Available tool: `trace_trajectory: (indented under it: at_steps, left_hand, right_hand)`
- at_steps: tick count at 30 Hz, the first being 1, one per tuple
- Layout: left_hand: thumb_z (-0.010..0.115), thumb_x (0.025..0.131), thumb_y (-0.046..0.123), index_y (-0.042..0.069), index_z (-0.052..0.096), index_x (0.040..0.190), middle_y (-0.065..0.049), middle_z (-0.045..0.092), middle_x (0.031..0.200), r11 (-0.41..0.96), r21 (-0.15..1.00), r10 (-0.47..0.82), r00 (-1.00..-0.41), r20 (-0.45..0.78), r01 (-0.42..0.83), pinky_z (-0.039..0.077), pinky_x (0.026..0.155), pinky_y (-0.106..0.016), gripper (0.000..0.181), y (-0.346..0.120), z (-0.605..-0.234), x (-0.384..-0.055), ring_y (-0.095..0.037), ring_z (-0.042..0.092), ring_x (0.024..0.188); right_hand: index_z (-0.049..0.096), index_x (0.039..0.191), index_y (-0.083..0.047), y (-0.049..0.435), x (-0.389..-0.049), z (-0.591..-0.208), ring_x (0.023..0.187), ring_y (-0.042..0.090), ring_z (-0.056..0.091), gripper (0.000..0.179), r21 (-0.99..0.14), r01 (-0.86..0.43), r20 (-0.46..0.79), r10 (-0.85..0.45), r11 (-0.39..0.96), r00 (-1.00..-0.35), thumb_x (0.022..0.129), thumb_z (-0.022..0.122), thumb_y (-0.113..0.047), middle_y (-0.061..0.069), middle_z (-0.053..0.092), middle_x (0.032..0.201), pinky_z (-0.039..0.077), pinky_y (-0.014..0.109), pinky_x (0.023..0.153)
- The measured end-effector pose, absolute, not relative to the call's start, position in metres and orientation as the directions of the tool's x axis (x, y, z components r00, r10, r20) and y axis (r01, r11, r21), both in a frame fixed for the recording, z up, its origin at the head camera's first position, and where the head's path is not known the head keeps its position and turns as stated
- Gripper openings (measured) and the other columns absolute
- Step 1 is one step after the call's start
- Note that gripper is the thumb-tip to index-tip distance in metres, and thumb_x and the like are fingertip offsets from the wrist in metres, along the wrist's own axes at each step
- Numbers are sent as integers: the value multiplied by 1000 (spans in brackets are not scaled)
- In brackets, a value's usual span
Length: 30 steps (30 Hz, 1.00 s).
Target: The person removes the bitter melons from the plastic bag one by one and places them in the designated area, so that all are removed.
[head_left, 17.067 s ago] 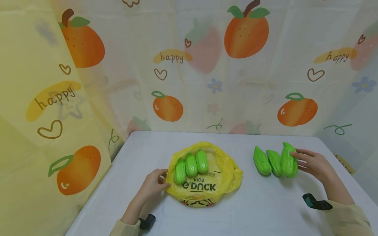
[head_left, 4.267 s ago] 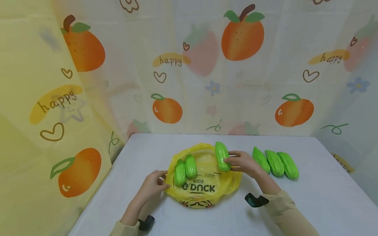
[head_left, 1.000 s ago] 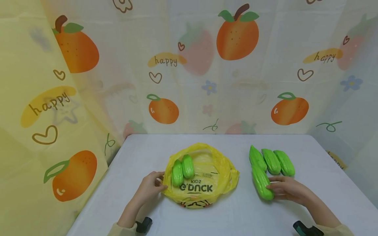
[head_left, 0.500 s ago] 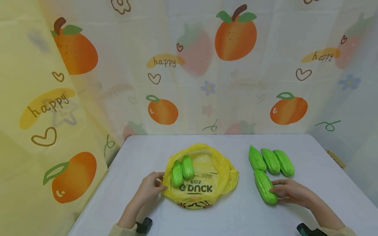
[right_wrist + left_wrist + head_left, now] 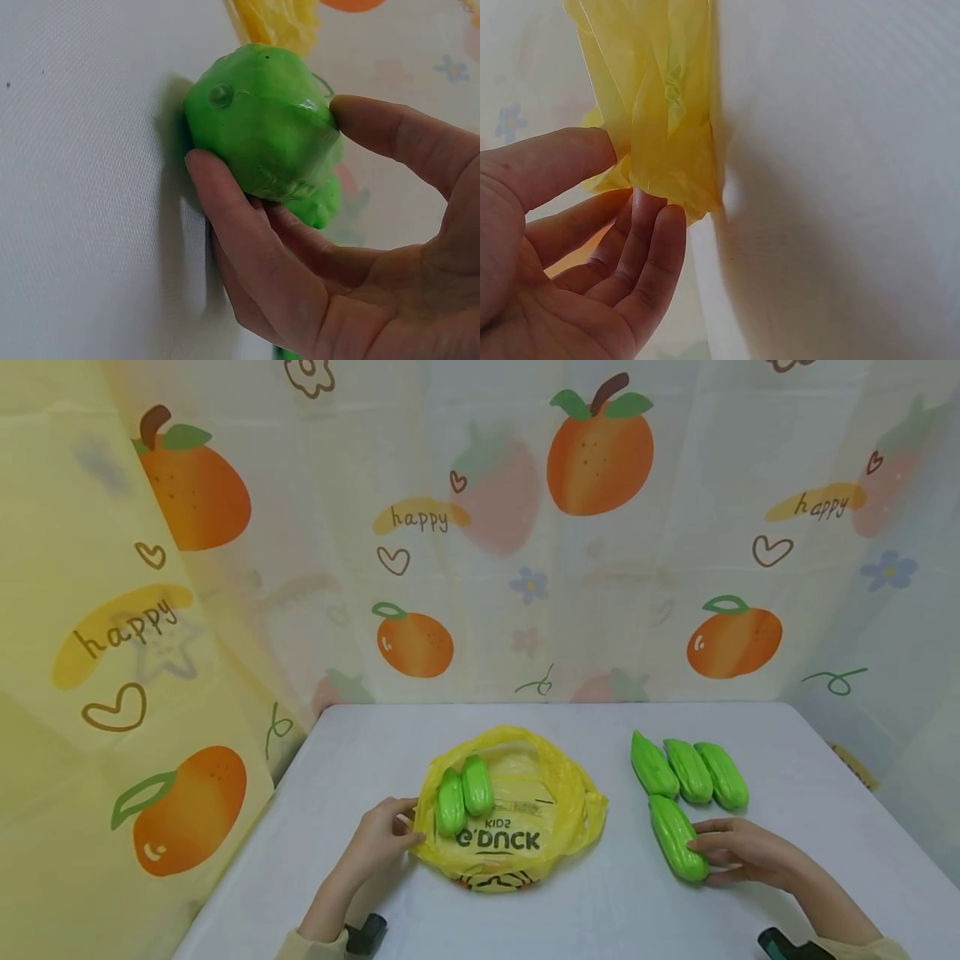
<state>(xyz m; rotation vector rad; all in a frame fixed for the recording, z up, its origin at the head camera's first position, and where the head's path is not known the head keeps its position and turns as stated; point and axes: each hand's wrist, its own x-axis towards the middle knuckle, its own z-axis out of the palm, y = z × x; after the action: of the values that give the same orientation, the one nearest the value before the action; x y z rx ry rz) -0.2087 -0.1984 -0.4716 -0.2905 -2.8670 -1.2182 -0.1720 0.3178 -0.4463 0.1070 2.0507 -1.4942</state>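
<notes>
My left hand (image 5: 382,833) holds the left rim of a yellow plastic bag (image 5: 581,814), thumb and fingers at its edge in the left wrist view. Two bright green toy bitter melons (image 5: 477,785) lie side by side inside the open bag. On the right, my right hand (image 5: 750,852) grips another toy bitter melon (image 5: 675,839), thumb on one side and fingers on the other. Low over the white table, its far end meets the leftmost melon (image 5: 652,766) of a row of three. The right wrist view shows the held melon's blunt end (image 5: 259,120).
The middle melon (image 5: 688,771) and the right melon (image 5: 722,775) of the row lean close together. A white cloth covers the table (image 5: 570,910). Behind it hangs a fruit-print curtain (image 5: 510,635), with a yellow side panel (image 5: 45,760) at left.
The bag went from three melons to two as my right hand carried one out to the right. It now sits before the row, shifted slightly nearer. My left hand keeps its place.
</notes>
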Motion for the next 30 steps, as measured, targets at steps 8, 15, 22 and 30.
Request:
trace_trajectory:
  at_steps: [8, 15, 22, 30]
  left_hand:
    - [78, 74, 7, 3, 63, 120, -4, 61, 94, 681, 713, 159, -984, 79, 168, 49, 61, -22, 49, -198, -472, -209, -10, 59, 74]
    - [78, 74, 8, 2, 63, 121, -4, 61, 94, 680, 717, 153, -986, 69, 156, 49, 61, -22, 50, -198, -473, -210, -11, 59, 74]
    - [78, 74, 9, 4, 64, 120, -3, 61, 94, 693, 702, 156, -985, 72, 161, 49, 62, -22, 48, -198, -474, -211, -10, 59, 74]
    - [78, 74, 9, 4, 63, 120, -3, 61, 93, 686, 711, 150, -986, 68, 154, 49, 62, -22, 49, -199, -474, -211, -10, 59, 74]
  right_hand:
    - [23, 136, 24, 319, -172, -446, 103, 20, 61, 70, -845, 387, -498, -279, 370, -821, 93, 57, -21, 24, 55, 124, 54, 42, 84]
    - [20, 136, 24, 320, -172, -448, 103, 21, 62, 72, -846, 392, -501, -289, 360, -816, 93, 56, -21, 19, 57, 121, 54, 42, 83]
    - [16, 136, 25, 320, -172, -448, 101, 20, 62, 75, -852, 390, -499, -317, 349, -806, 94, 57, -21, 14, 59, 117, 54, 41, 84]
    - [17, 135, 25, 322, -174, -449, 103, 20, 62, 75, -849, 382, -500, -321, 366, -804, 94, 57, -23, 13, 61, 116, 53, 39, 87]
